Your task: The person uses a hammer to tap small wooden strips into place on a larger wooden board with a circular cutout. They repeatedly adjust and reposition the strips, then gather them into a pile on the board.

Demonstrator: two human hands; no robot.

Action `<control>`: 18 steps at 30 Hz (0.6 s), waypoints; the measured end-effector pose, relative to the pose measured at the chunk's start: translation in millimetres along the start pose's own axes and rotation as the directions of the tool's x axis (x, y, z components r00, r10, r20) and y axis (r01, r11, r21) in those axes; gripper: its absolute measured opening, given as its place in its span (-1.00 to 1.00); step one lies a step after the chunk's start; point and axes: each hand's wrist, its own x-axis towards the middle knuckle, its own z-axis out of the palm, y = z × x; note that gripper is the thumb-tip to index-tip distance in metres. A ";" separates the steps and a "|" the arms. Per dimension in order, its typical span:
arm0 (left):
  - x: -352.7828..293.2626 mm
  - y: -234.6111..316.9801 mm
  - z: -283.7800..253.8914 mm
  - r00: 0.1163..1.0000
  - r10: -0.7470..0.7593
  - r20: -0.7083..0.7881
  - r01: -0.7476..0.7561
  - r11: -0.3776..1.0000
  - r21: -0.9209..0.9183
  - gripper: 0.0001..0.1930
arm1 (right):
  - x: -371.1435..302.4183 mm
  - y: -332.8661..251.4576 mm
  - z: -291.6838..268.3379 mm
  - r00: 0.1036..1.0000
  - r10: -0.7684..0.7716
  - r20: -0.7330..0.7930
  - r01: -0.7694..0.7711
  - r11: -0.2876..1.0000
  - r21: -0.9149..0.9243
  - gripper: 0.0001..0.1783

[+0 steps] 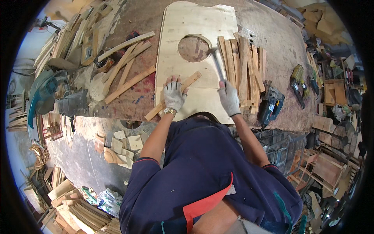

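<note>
A hammer is gripped near the end of its handle by my gloved right hand. Its head points away, beside the round hole in a pale plywood panel. My left hand, in a fingerless glove, lies over a wooden strip, with fingers on one side of it and thumb on the other. That strip rests slantwise on the near half of the panel. The part of it beneath my palm is hidden. I cannot make out any nail.
Several wooden strips lie piled on the panel's right side. Loose strips are on the workbench at left. A blue-black power tool lies at right, and a teal saw stands far left. Wood offcuts lie below.
</note>
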 end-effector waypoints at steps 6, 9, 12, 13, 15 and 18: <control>0.1 1.0 1.7 0.999 0.030 -0.028 -0.030 1.000 0.004 -0.23 | 46.8 44.4 1.0 0.945 0.087 0.315 -0.003 0.966 -0.258 -0.38; -0.5 -5.3 2.0 0.999 0.026 -0.031 -0.026 1.000 -0.013 -0.24 | 58.5 11.8 -20.1 0.874 0.191 0.448 -0.022 0.934 -0.356 -0.37; -2.4 1.1 0.3 1.000 0.004 0.006 -0.004 1.000 0.006 -0.24 | 50.7 11.3 -15.8 0.958 0.064 0.279 0.017 0.960 -0.281 -0.47; -0.4 0.8 -0.1 1.000 -0.002 0.017 0.002 1.000 0.025 -0.25 | 43.7 7.8 -10.5 0.973 0.037 0.229 0.028 0.961 -0.275 -0.50; -0.4 1.9 -1.5 1.000 0.000 0.012 0.000 1.000 0.006 -0.25 | 32.6 5.0 -0.5 0.971 0.112 0.212 -0.013 0.908 -0.418 -0.60; -4.1 0.7 -3.0 1.000 0.008 -0.006 -0.008 1.000 -0.028 -0.26 | 30.6 56.5 12.6 0.911 0.055 0.409 0.162 0.864 -0.477 -0.62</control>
